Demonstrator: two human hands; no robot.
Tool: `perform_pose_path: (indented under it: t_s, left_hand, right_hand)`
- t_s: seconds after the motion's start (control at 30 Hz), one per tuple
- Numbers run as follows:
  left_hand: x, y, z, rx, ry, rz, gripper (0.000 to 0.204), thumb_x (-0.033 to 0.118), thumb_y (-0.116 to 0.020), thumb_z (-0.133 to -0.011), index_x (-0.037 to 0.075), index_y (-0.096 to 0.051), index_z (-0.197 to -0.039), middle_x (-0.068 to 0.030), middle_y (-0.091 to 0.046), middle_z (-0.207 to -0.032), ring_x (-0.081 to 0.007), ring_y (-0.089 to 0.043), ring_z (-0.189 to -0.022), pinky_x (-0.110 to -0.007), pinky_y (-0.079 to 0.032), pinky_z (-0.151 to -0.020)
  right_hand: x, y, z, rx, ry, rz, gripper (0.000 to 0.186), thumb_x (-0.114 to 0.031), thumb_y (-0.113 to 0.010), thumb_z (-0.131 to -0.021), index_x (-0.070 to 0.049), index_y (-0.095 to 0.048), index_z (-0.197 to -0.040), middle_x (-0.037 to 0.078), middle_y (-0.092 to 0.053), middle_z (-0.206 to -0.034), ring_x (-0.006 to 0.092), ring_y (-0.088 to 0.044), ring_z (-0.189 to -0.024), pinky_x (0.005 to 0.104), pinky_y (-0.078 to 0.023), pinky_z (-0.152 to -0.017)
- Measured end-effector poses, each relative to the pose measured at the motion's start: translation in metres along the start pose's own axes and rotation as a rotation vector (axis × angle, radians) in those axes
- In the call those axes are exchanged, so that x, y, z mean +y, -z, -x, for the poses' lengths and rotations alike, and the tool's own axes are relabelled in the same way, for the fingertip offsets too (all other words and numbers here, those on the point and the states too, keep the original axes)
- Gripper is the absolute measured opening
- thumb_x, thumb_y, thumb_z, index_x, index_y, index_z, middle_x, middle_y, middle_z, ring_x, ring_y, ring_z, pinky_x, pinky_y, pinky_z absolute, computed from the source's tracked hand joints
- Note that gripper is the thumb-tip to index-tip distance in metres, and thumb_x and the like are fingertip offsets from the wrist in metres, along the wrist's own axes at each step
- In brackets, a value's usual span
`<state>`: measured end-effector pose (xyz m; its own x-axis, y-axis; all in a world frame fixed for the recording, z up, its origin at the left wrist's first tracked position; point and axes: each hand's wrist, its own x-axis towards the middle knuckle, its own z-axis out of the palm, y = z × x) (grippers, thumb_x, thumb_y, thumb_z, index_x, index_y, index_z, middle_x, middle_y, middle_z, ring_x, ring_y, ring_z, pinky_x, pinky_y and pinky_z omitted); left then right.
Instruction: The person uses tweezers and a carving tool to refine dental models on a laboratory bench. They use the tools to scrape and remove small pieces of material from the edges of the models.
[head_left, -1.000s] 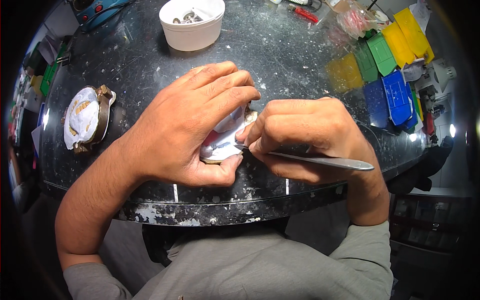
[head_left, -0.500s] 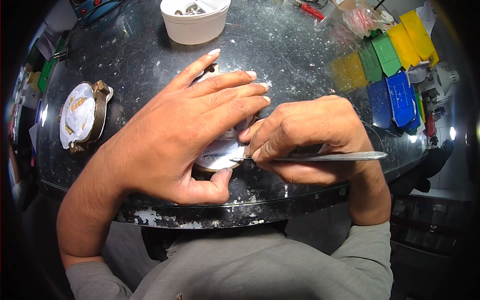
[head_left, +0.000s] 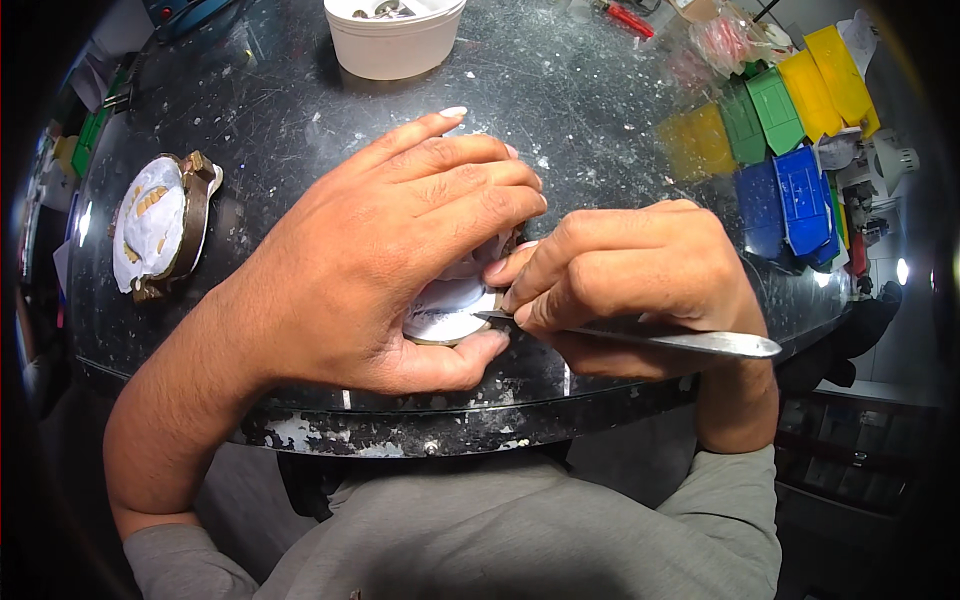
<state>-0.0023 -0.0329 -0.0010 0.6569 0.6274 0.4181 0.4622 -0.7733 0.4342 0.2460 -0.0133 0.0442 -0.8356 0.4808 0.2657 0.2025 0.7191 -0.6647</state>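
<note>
Under my left hand [head_left: 385, 235] lies a round piece filled with white plaster [head_left: 445, 325], mostly hidden by the palm and fingers. That hand grips it, with the thumb along the near edge and the fingers reaching over the far side. My right hand [head_left: 630, 275] pinches a slim metal carving knife [head_left: 715, 343], its flat silver handle end pointing right. The knife's tip meets the plaster close to its right edge, and the right fingertips rest beside that edge. To the left sits a brass-coloured dental flask half [head_left: 190, 235] with white plaster [head_left: 140, 250] and a tan tooth row.
A white tub [head_left: 395, 45] with metal parts stands at the far side of the scratched black table [head_left: 590, 120]. Blue [head_left: 803, 200], green [head_left: 775, 115] and yellow bins [head_left: 838, 75] line the right. A red-handled tool [head_left: 630, 18] lies at the back right.
My left hand and the plaster piece have shifted slightly right, with the thumb farther along the near edge. The knife's handle end has swung toward me; its tip stays at the plaster.
</note>
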Motion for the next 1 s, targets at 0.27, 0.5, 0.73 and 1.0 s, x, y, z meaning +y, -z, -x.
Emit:
perform_pose_path:
  t_s: [0.27, 0.5, 0.73, 1.0]
  left_hand:
    - [-0.001, 0.0, 0.0, -0.011, -0.009, 0.006, 0.074, 0.028, -0.086, -0.068, 0.008, -0.066, -0.137, -0.0124, -0.069, -0.138, -0.0355, -0.06, -0.139, -0.06, -0.036, -0.126]
    - [-0.004, 0.0, -0.002, -0.023, -0.039, 0.02, 0.074, 0.027, -0.085, -0.067, 0.007, -0.067, -0.136, -0.0127, -0.069, -0.138, -0.0361, -0.061, -0.138, -0.059, -0.04, -0.124]
    - [-0.007, 0.001, -0.002, -0.032, -0.098, 0.068, 0.075, 0.027, -0.085, -0.067, 0.005, -0.068, -0.136, -0.0138, -0.07, -0.138, -0.0368, -0.062, -0.137, -0.055, -0.046, -0.121]
    - [-0.032, 0.025, 0.0, -0.015, -0.213, 0.052, 0.115, 0.034, -0.092, -0.064, -0.002, -0.043, -0.162, -0.02, -0.049, -0.165, -0.0386, -0.039, -0.158, -0.056, -0.027, -0.131]
  right_hand:
    - [-0.006, -0.003, 0.002, 0.007, 0.015, 0.123, 0.019, -0.012, -0.089, -0.073, -0.004, -0.072, -0.078, 0.007, -0.076, -0.086, 0.0254, -0.083, -0.091, 0.0309, -0.066, -0.07]
    - [-0.01, -0.004, 0.003, 0.004, 0.013, 0.131, 0.017, -0.009, -0.088, -0.074, -0.004, -0.072, -0.079, 0.007, -0.076, -0.087, 0.025, -0.083, -0.092, 0.0307, -0.067, -0.068]
    - [-0.017, -0.004, 0.003, 0.018, 0.004, 0.17, 0.016, -0.004, -0.086, -0.073, -0.003, -0.071, -0.078, 0.007, -0.076, -0.087, 0.024, -0.083, -0.091, 0.0304, -0.067, -0.069]
    - [0.028, 0.014, 0.0, 0.096, 0.183, -0.216, 0.017, 0.003, -0.082, -0.085, 0.003, -0.076, -0.1, 0.015, -0.077, -0.089, 0.0262, -0.08, -0.091, 0.0504, -0.066, -0.096]
